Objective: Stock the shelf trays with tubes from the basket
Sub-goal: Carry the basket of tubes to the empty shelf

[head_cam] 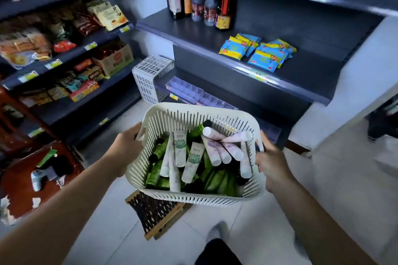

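I carry a white slotted basket in front of me, above the floor. My left hand grips its left rim and my right hand grips its right rim. Inside lie several tubes: white ones with green print, pale pink ones with white caps, and green ones at the bottom. Clear divided shelf trays sit on the low dark shelf just beyond the basket, partly hidden by it.
A white lattice crate stands left of the trays. The shelf above holds dark bottles and blue-yellow packets. Snack shelves fill the left. A red table and a wooden-framed mat are below.
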`<act>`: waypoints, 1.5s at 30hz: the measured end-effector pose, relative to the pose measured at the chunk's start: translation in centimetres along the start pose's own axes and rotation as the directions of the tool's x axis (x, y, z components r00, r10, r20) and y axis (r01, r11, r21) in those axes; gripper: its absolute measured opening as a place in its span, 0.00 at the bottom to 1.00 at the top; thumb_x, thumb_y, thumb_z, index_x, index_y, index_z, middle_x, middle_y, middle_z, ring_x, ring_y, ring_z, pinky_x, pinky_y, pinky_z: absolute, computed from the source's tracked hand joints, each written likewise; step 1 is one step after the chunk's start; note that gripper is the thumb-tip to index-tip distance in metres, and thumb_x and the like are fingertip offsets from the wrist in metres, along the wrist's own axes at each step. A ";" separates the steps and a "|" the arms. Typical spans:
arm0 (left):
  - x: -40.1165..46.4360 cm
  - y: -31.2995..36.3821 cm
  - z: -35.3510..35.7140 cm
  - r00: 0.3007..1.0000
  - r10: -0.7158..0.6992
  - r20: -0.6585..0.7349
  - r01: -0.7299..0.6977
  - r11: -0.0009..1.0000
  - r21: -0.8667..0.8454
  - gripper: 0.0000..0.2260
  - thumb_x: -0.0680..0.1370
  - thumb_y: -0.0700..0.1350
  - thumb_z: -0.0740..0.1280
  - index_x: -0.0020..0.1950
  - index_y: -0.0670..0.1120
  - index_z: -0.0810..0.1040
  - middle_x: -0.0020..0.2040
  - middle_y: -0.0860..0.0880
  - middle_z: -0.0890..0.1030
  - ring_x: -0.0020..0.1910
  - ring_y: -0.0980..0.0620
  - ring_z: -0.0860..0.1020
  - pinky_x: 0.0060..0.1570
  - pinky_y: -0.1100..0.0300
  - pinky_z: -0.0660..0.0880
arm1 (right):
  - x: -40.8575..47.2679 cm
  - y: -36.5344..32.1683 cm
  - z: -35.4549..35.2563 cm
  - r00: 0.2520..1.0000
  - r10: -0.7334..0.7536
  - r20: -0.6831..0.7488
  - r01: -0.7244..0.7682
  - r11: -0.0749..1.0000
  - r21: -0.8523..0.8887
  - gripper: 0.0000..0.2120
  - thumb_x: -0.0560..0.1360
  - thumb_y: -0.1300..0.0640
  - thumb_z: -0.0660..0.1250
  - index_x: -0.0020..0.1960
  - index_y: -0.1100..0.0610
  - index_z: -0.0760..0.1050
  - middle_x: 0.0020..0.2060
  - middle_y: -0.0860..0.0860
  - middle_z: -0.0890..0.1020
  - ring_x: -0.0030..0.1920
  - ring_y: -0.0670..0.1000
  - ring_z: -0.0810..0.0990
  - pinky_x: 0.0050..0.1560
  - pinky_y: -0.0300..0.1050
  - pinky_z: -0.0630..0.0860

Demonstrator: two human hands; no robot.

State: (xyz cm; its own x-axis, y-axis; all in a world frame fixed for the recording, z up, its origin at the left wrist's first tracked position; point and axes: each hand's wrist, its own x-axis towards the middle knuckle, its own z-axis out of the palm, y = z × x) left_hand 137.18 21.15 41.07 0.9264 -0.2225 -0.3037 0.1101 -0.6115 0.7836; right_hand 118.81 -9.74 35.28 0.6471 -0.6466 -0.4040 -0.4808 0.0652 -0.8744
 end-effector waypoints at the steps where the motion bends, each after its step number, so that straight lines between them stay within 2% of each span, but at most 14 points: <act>1: 1.8 0.4 -0.1 1.000 -0.003 0.020 0.003 1.000 0.005 0.22 0.82 0.36 0.60 0.52 0.67 0.77 0.36 0.52 0.79 0.31 0.55 0.75 0.31 0.62 0.71 | 1.2 -0.4 0.8 1.000 0.014 -0.010 -0.014 1.000 0.003 0.43 0.71 0.73 0.60 0.68 0.27 0.74 0.56 0.41 0.86 0.53 0.49 0.86 0.49 0.50 0.84; 6: 10.1 1.8 0.0 0.997 -0.012 0.071 0.011 1.000 0.005 0.26 0.80 0.33 0.61 0.51 0.69 0.76 0.37 0.52 0.80 0.26 0.56 0.74 0.28 0.63 0.71 | 7.3 -3.0 4.0 1.000 0.009 -0.027 -0.009 1.000 0.002 0.36 0.78 0.70 0.60 0.69 0.29 0.74 0.54 0.38 0.86 0.52 0.45 0.86 0.46 0.40 0.83; 9: 15.1 1.9 0.2 0.997 -0.038 0.061 0.038 0.999 -0.005 0.30 0.79 0.33 0.61 0.44 0.74 0.76 0.38 0.53 0.80 0.30 0.54 0.73 0.33 0.58 0.71 | 11.6 -3.9 6.1 0.999 -0.026 -0.034 0.026 1.000 -0.012 0.38 0.76 0.72 0.60 0.71 0.32 0.74 0.57 0.39 0.86 0.56 0.46 0.85 0.55 0.47 0.83; 11: 18.0 1.8 0.3 0.997 -0.045 0.068 0.046 0.999 -0.006 0.35 0.79 0.34 0.61 0.38 0.79 0.76 0.41 0.52 0.80 0.34 0.51 0.73 0.38 0.56 0.71 | 13.3 -4.5 7.5 0.998 -0.037 -0.041 0.037 0.999 -0.013 0.38 0.75 0.71 0.59 0.71 0.33 0.74 0.57 0.41 0.86 0.56 0.47 0.85 0.53 0.46 0.83; 17: 25.2 1.8 0.2 0.989 -0.019 0.147 0.020 1.000 -0.012 0.20 0.72 0.48 0.65 0.53 0.74 0.79 0.47 0.54 0.86 0.40 0.48 0.81 0.43 0.50 0.78 | 16.7 -6.2 9.9 0.994 -0.001 -0.110 0.007 0.998 0.057 0.35 0.77 0.70 0.60 0.67 0.31 0.76 0.55 0.39 0.86 0.53 0.43 0.85 0.46 0.35 0.80; 20: 28.2 2.4 0.6 0.978 0.004 0.207 -0.008 1.000 0.018 0.17 0.76 0.51 0.68 0.53 0.76 0.78 0.47 0.56 0.86 0.43 0.49 0.83 0.47 0.51 0.80 | 17.6 -6.0 11.0 0.989 0.047 -0.139 -0.032 0.993 0.110 0.37 0.76 0.73 0.60 0.69 0.33 0.76 0.58 0.40 0.85 0.57 0.45 0.85 0.55 0.43 0.82; 23: 31.2 2.5 1.2 0.962 -0.010 0.274 0.001 0.999 0.034 0.16 0.72 0.55 0.68 0.56 0.76 0.78 0.50 0.58 0.86 0.47 0.51 0.84 0.53 0.49 0.80 | 18.8 -5.6 11.9 0.979 0.100 -0.179 -0.071 0.984 0.161 0.37 0.76 0.73 0.61 0.68 0.33 0.77 0.58 0.41 0.86 0.57 0.46 0.85 0.56 0.45 0.83; 27: 35.8 1.3 2.8 0.942 -0.021 0.335 0.024 1.000 -0.004 0.15 0.78 0.50 0.73 0.58 0.70 0.81 0.52 0.58 0.87 0.52 0.52 0.85 0.61 0.46 0.79 | 20.2 -4.2 13.9 0.956 0.167 -0.243 -0.105 0.963 0.247 0.32 0.78 0.70 0.62 0.68 0.36 0.78 0.56 0.42 0.87 0.56 0.47 0.86 0.58 0.49 0.83; 30: 39.5 -0.1 4.6 0.903 -0.005 0.429 0.009 1.000 -0.007 0.18 0.79 0.40 0.71 0.57 0.65 0.83 0.52 0.56 0.87 0.50 0.51 0.85 0.56 0.52 0.80 | 21.3 -2.9 15.8 0.935 0.185 -0.303 -0.088 0.948 0.306 0.28 0.79 0.68 0.65 0.65 0.36 0.81 0.53 0.42 0.88 0.53 0.44 0.87 0.51 0.41 0.83; 33: 44.4 -2.2 7.5 0.866 0.024 0.499 -0.033 0.999 0.008 0.21 0.79 0.36 0.68 0.60 0.63 0.80 0.51 0.56 0.86 0.49 0.51 0.85 0.51 0.55 0.79 | 23.6 0.0 18.2 0.909 0.210 -0.359 -0.076 0.933 0.353 0.27 0.78 0.65 0.69 0.64 0.34 0.80 0.54 0.44 0.88 0.54 0.47 0.87 0.57 0.49 0.83; 36: 49.0 -5.3 10.6 0.822 0.022 0.570 -0.034 0.999 0.009 0.25 0.76 0.35 0.72 0.57 0.67 0.82 0.52 0.58 0.87 0.49 0.52 0.86 0.52 0.51 0.82 | 26.6 3.9 20.2 0.897 0.237 -0.373 -0.073 0.912 0.404 0.30 0.76 0.69 0.69 0.67 0.39 0.80 0.58 0.50 0.87 0.61 0.58 0.84 0.66 0.65 0.77; 39: 52.1 -8.3 13.4 0.782 0.035 0.622 -0.043 0.999 -0.002 0.25 0.76 0.35 0.71 0.57 0.66 0.81 0.48 0.61 0.87 0.44 0.59 0.86 0.40 0.61 0.81 | 29.5 7.5 22.4 0.899 0.234 -0.370 -0.055 0.898 0.436 0.32 0.73 0.71 0.71 0.67 0.40 0.80 0.60 0.53 0.86 0.63 0.61 0.83 0.67 0.66 0.76; 42: 55.0 -11.7 16.5 0.775 0.019 0.632 -0.056 0.998 0.039 0.28 0.75 0.31 0.68 0.53 0.68 0.82 0.49 0.53 0.88 0.46 0.48 0.86 0.43 0.52 0.82 | 32.5 10.9 24.6 0.880 0.285 -0.380 -0.085 0.882 0.464 0.31 0.72 0.72 0.71 0.62 0.39 0.83 0.57 0.53 0.87 0.57 0.58 0.86 0.65 0.63 0.78; 45: 57.4 -14.9 19.9 0.780 -0.005 0.625 -0.053 0.996 0.075 0.32 0.77 0.32 0.67 0.44 0.75 0.80 0.43 0.58 0.87 0.44 0.48 0.85 0.41 0.55 0.80 | 35.6 14.2 26.0 0.856 0.316 -0.408 -0.129 0.897 0.423 0.24 0.75 0.63 0.75 0.60 0.36 0.83 0.54 0.49 0.88 0.56 0.55 0.86 0.64 0.62 0.80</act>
State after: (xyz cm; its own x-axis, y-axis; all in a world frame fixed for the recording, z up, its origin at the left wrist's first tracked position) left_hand 181.53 2.34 1.21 0.4970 -0.6453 -0.5802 0.0333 -0.6540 0.7558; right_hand 150.43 -12.07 1.51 0.1608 -0.8434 -0.5127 -0.2645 0.4637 -0.8456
